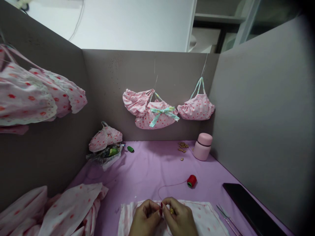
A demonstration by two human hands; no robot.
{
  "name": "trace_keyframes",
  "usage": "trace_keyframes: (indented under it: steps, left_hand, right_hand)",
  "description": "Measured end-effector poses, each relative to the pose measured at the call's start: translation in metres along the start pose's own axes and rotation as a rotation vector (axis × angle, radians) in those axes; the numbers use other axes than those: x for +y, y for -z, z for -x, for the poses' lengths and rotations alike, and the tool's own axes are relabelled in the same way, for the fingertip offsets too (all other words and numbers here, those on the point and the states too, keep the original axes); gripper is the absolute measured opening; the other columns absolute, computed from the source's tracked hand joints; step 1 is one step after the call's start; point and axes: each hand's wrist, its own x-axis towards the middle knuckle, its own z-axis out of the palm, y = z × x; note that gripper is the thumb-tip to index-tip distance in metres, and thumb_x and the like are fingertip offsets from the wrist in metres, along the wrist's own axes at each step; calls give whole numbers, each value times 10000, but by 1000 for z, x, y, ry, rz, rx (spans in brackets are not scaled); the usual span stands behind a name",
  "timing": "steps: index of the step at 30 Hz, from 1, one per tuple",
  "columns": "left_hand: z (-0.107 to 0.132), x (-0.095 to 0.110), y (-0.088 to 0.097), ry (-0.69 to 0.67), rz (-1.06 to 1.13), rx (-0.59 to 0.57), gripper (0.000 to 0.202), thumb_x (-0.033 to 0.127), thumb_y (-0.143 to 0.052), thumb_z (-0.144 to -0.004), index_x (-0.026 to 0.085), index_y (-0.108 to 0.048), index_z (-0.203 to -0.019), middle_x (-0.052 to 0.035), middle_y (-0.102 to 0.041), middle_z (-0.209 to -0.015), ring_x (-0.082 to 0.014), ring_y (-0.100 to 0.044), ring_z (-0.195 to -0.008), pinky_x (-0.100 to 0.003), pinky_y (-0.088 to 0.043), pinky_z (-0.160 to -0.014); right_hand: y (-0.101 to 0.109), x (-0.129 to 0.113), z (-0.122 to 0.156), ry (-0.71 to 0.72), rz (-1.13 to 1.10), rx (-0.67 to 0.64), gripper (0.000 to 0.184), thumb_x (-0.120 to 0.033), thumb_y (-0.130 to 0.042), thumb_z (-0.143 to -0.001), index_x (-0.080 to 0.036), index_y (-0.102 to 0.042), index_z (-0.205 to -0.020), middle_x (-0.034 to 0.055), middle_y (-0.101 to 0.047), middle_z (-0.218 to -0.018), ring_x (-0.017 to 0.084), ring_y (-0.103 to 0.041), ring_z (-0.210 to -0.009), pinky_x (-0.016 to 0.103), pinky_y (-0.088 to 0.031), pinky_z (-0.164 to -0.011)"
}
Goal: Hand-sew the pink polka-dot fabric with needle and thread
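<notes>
My left hand (145,218) and my right hand (180,218) meet at the bottom centre, both with fingers pinched together over a flat piece of pink dotted fabric (211,219) on the purple table top (152,164). A thin red thread (169,186) runs from my fingertips up to a red thread spool (191,181) lying just beyond the fabric. What exactly sits between my fingertips is too small to name; a small yellowish spot shows at my right fingers.
Small scissors (227,218) and a black phone (251,209) lie at the right. A pink flask (202,146) stands at the back. Pink dotted fabric bags (157,113) hang on the grey partition. More pink fabric (73,209) is piled at the left, beside a plastic bag (105,154).
</notes>
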Motion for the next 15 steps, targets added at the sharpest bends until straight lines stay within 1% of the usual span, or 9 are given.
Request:
trace_keyframes:
  steps: [2,10,15]
  left_hand:
    - [1,1,0,-16,4,-1,338,423,-821,-536,157,-620,-591,11,-616,-584,-135,-531,-600,-255,-400,-622]
    - [5,9,-3,-2,-44,18,321,419,-814,-532,157,-639,-594,5,-622,-584,-142,-532,-606,-259,-405,-625]
    - [5,12,-5,6,-37,41,341,436,-823,-500,166,-624,-562,10,-608,-563,-142,-527,-591,-260,-406,-614]
  right_hand:
    - [0,0,0,-5,-7,-4,270,-293,-446,-894,-191,-650,-749,2,-651,-560,158,-595,-476,212,-416,-471]
    - [1,-1,0,1,-13,14,262,-286,-454,-895,-193,-644,-741,-2,-648,-551,154,-593,-466,208,-412,-466]
    - [0,-1,0,19,-8,26,294,-332,-441,-910,-198,-642,-743,6,-652,-554,156,-589,-463,210,-417,-462]
